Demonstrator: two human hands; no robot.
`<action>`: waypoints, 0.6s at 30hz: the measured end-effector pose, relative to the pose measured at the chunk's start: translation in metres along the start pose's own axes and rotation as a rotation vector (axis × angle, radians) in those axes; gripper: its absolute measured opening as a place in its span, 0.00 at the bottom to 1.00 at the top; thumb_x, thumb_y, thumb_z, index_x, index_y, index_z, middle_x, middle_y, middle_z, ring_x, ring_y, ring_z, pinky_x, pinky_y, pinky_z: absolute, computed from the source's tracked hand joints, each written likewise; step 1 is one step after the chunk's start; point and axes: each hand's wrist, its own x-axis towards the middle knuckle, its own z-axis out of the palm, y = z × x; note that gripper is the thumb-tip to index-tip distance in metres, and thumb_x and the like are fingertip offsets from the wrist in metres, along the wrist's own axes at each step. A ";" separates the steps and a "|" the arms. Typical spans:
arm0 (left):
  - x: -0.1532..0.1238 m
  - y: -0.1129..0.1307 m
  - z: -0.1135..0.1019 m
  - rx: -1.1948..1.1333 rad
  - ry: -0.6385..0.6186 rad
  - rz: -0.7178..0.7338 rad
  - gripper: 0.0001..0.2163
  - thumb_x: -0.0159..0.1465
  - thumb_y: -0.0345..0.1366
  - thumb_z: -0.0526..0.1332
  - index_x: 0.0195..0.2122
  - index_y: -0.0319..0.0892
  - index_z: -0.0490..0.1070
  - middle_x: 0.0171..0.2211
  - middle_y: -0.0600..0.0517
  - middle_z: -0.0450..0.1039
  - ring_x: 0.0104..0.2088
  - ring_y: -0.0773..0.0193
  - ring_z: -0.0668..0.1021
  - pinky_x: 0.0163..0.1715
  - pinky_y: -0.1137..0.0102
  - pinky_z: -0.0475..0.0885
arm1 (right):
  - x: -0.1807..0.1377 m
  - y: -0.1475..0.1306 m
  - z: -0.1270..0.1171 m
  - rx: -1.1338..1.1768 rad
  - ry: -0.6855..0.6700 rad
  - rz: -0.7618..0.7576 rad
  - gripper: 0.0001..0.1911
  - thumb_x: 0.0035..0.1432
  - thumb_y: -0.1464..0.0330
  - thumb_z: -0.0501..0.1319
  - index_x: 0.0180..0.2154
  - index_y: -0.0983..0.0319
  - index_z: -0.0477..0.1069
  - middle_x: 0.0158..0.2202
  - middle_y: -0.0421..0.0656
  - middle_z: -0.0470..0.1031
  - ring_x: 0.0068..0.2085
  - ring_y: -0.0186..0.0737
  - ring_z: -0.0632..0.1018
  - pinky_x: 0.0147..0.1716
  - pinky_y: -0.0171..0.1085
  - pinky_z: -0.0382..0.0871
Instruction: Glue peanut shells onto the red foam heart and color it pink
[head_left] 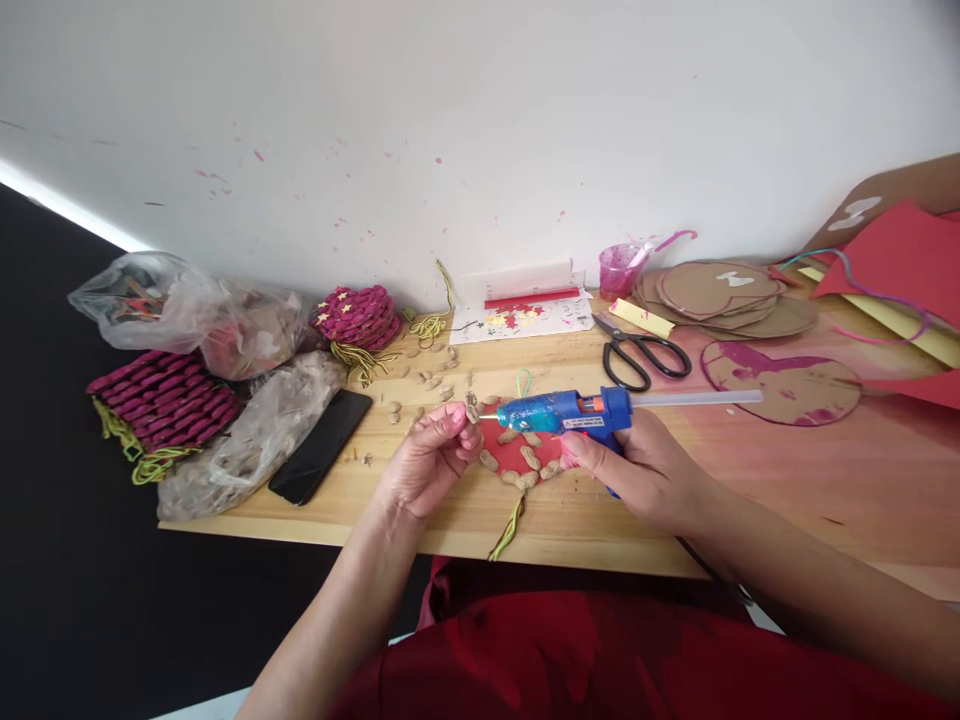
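Note:
My right hand [649,470] grips a blue glue gun [551,410], with a long clear glue stick [697,398] sticking out of its back. The nozzle points left. My left hand [435,450] pinches a peanut [471,405] in its fingertips, right at the nozzle tip. Under the gun lies a red piece [512,455] with several peanuts on it, partly hidden by the gun. A yellow-green and dark yarn tassel [511,528] hangs from its lower edge, and a thin green loop [523,382] shows at its top.
Loose peanuts [431,382] lie left of the red piece. Black scissors [645,358], cardboard discs [724,290] and a pink-stained cup [621,268] stand right. Star cutouts [514,316] rest on white paper. Left are a phone [321,447], plastic bags [255,440] and magenta peanut pieces [165,400].

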 end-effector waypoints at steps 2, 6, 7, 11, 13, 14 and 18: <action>0.000 0.000 0.000 -0.001 0.003 -0.004 0.17 0.48 0.35 0.79 0.22 0.37 0.70 0.20 0.56 0.64 0.23 0.74 0.67 0.22 0.79 0.62 | 0.000 0.000 0.000 -0.004 0.003 -0.007 0.19 0.70 0.58 0.56 0.29 0.61 0.71 0.23 0.36 0.62 0.25 0.31 0.63 0.25 0.35 0.54; 0.001 0.000 -0.001 0.012 0.001 -0.002 0.16 0.49 0.36 0.78 0.22 0.37 0.70 0.21 0.56 0.64 0.24 0.74 0.66 0.22 0.79 0.63 | 0.000 0.000 0.000 -0.015 0.014 -0.019 0.18 0.71 0.58 0.56 0.31 0.61 0.72 0.22 0.35 0.60 0.24 0.31 0.61 0.25 0.35 0.54; 0.001 0.000 -0.001 0.019 -0.002 -0.001 0.16 0.49 0.36 0.78 0.22 0.37 0.70 0.21 0.56 0.64 0.24 0.74 0.66 0.22 0.79 0.63 | 0.000 0.000 0.000 -0.018 0.022 -0.018 0.18 0.71 0.58 0.56 0.30 0.61 0.71 0.22 0.35 0.59 0.24 0.31 0.60 0.25 0.35 0.54; 0.001 -0.001 -0.001 0.041 0.002 0.004 0.16 0.50 0.36 0.78 0.22 0.37 0.70 0.21 0.56 0.64 0.24 0.74 0.66 0.23 0.79 0.63 | -0.001 0.001 0.000 0.010 0.059 -0.016 0.20 0.71 0.57 0.55 0.29 0.60 0.70 0.23 0.36 0.63 0.24 0.31 0.63 0.25 0.35 0.56; 0.000 -0.001 -0.001 0.047 0.013 0.004 0.16 0.48 0.36 0.78 0.22 0.37 0.71 0.21 0.56 0.65 0.23 0.74 0.67 0.22 0.79 0.63 | -0.002 0.002 -0.001 0.044 0.067 0.009 0.20 0.71 0.56 0.55 0.30 0.60 0.71 0.25 0.38 0.69 0.25 0.32 0.67 0.25 0.35 0.58; 0.000 -0.001 0.000 0.058 0.020 0.007 0.16 0.48 0.37 0.79 0.21 0.37 0.71 0.20 0.56 0.65 0.23 0.74 0.67 0.22 0.79 0.63 | -0.002 0.003 -0.001 0.059 0.071 0.025 0.20 0.71 0.55 0.55 0.31 0.60 0.72 0.27 0.39 0.71 0.26 0.32 0.68 0.25 0.35 0.59; -0.001 0.001 -0.001 0.183 0.078 0.039 0.15 0.47 0.40 0.79 0.24 0.38 0.76 0.20 0.55 0.68 0.23 0.73 0.69 0.22 0.78 0.63 | -0.002 0.005 0.000 0.106 0.104 0.066 0.20 0.70 0.53 0.57 0.33 0.60 0.73 0.28 0.40 0.73 0.26 0.32 0.70 0.24 0.35 0.60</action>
